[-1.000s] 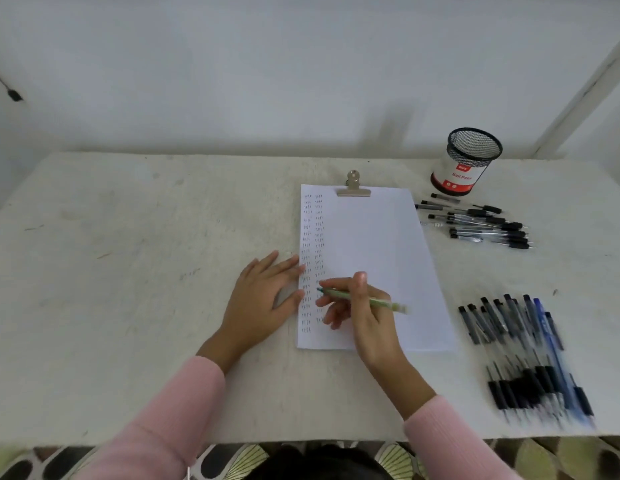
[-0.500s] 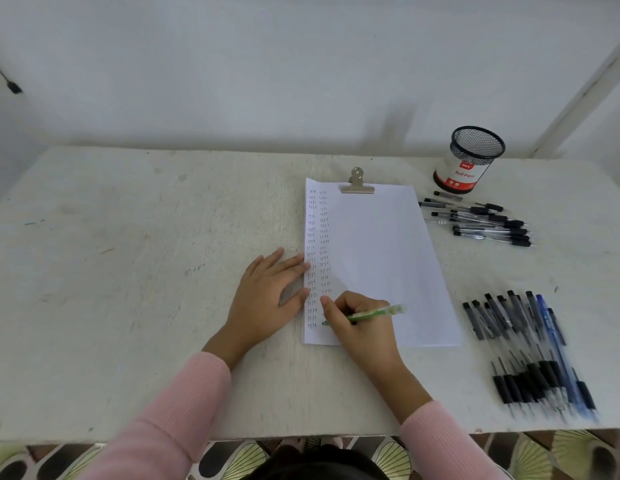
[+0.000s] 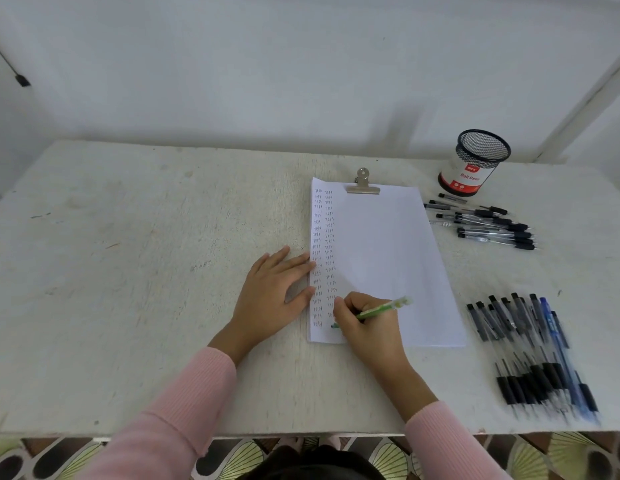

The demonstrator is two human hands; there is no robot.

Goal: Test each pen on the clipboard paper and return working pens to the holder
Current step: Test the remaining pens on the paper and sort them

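Note:
A white sheet on the clipboard [image 3: 384,258] lies in the middle of the table, with two columns of small written marks down its left side. My right hand [image 3: 367,323] grips a green pen [image 3: 381,310], its tip down on the paper near the bottom of the second column. My left hand [image 3: 274,292] lies flat on the table, fingertips pressing the sheet's left edge. The black mesh pen holder [image 3: 474,162] stands at the back right with no pens showing above its rim.
A small group of black pens [image 3: 488,223] lies just in front of the holder. A larger row of black pens with a blue one [image 3: 533,351] lies at the right near the front edge. The wall runs behind the table.
My right hand has turned the green pen tip-down and moved it lower on the sheet to the bottom of the second column. My left hand has stayed on the paper's edge.

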